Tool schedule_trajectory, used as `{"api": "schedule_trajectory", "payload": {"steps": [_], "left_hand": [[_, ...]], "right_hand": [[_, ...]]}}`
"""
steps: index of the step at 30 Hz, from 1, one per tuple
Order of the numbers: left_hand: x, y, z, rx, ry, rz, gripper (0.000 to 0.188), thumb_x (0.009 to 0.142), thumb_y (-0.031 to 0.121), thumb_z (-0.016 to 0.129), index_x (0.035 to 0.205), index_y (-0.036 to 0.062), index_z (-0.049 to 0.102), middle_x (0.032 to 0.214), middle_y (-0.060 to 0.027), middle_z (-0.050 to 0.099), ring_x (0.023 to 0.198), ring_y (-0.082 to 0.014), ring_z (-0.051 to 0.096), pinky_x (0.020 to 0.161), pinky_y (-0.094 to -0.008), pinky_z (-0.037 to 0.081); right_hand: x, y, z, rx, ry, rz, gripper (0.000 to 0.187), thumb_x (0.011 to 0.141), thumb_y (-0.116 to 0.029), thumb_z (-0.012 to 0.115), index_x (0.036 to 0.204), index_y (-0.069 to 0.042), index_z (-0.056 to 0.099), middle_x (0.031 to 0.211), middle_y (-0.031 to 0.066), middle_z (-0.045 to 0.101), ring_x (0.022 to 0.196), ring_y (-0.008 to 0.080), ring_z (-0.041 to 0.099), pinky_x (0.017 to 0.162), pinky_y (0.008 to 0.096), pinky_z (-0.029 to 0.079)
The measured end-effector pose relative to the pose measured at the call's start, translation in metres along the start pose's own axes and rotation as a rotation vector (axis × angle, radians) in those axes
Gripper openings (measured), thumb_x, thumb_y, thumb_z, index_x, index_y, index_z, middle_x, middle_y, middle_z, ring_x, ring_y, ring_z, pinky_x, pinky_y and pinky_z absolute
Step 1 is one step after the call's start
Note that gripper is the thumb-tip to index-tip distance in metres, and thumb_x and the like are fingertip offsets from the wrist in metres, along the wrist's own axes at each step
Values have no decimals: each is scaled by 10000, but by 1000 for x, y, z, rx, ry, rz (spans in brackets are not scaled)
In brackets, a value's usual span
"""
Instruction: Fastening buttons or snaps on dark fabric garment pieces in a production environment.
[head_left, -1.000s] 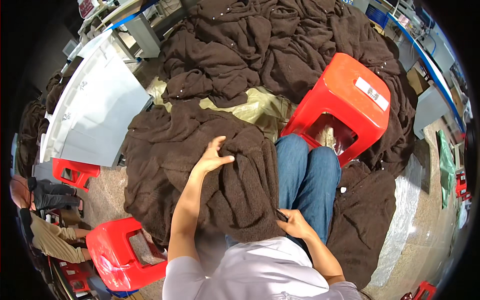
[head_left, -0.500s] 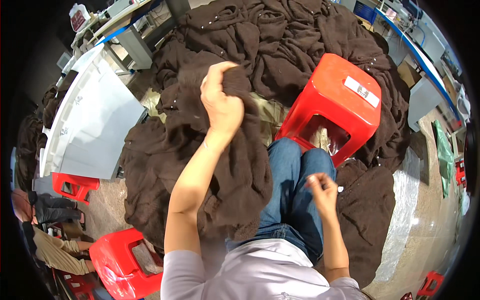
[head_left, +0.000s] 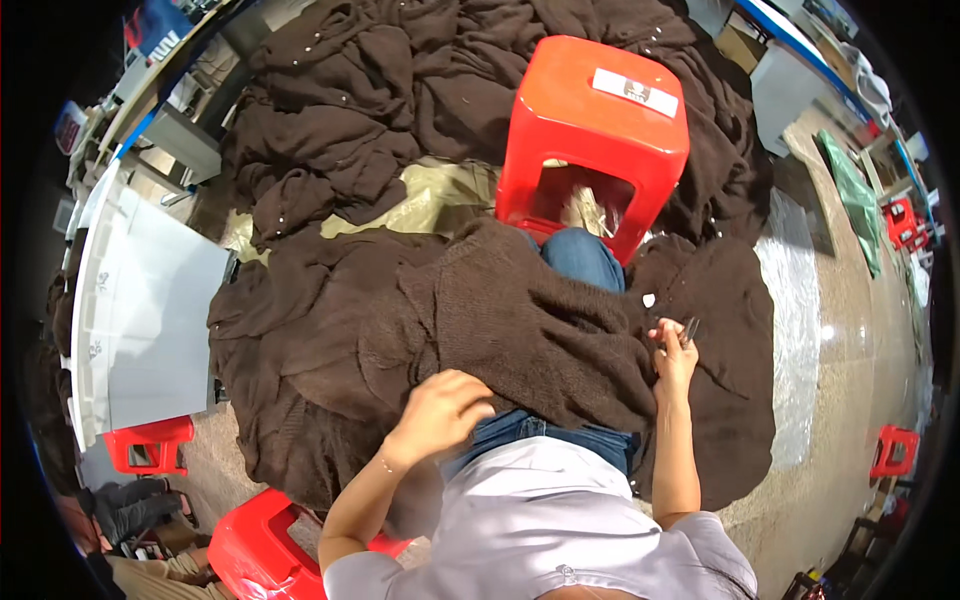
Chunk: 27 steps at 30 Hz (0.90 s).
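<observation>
A dark brown knitted garment [head_left: 530, 320] lies spread across my lap, covering most of my thighs. Just above its near edge, by my waist, is my left hand [head_left: 440, 412], fingers loosely bent and apart with nothing visible in them. My right hand [head_left: 675, 358] is closed at the garment's right side. From its fingers sticks out a small dark metal tool [head_left: 690, 330], perhaps thread snips; most of it is hidden. A small white tag [head_left: 649, 300] shows on the brown cloth just beyond that hand.
A red plastic stool [head_left: 600, 110] stands in front of my knees, with heaps of brown garments [head_left: 340, 110] behind and beside it. To the left is a white bin [head_left: 150, 310]. More red stools [head_left: 265, 550] are at the lower left. Clear plastic sheeting [head_left: 790, 330] lies on the right-hand floor.
My left hand has let go of the raised brown garment and come back toward my waist. The garment now lies across my lap. The tool now shows in my right hand.
</observation>
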<state>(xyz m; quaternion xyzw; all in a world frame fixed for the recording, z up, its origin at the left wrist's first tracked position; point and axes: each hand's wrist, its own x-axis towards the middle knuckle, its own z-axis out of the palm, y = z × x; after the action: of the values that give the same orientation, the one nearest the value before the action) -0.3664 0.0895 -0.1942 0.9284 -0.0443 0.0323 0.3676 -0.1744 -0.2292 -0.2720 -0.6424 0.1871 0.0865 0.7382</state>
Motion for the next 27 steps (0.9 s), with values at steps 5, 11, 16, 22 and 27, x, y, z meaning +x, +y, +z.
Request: {"api": "schedule_trajectory", "payload": {"steps": [5,11,16,22,27], "left_hand": [[41,-24,-13,8,471,-87,298,805,-10,691,1094,49,647,1160,-128,638,769,-185,655,659,-254,506],[138,-47,-32,99,-160,-12,681,791,127,722,1402,244,443,1316,-113,494,938,-330,605,810,-431,475],[168,-68,-55,59,135,278,353,698,-129,498,974,42,637,957,-97,582,842,-263,624,734,-345,502],[127,-63,-141,-446,883,129,384,744,-178,404,1015,-28,631,1051,-98,662,943,-156,634,839,-267,517],[47,-84,-97,-244,862,48,449,601,-169,331,920,-9,604,1034,-134,648,1061,-232,594,1001,-354,425]], "right_hand": [[1,50,-24,-419,-56,-174,282,925,-290,681,1054,-40,661,901,-23,631,836,82,557,754,244,445],[-24,-5,-19,-234,-564,104,414,845,-155,751,1203,5,618,1063,39,669,968,116,569,861,256,453],[-9,-26,-37,-596,-377,-153,246,776,-30,742,990,17,629,900,-2,638,834,88,559,741,254,456],[62,-69,-92,-240,178,-287,177,854,-26,592,1029,1,592,929,23,592,819,106,550,750,249,452],[120,-57,-102,-406,322,-141,103,866,-125,635,907,-39,596,763,0,566,569,86,507,449,262,381]]}}
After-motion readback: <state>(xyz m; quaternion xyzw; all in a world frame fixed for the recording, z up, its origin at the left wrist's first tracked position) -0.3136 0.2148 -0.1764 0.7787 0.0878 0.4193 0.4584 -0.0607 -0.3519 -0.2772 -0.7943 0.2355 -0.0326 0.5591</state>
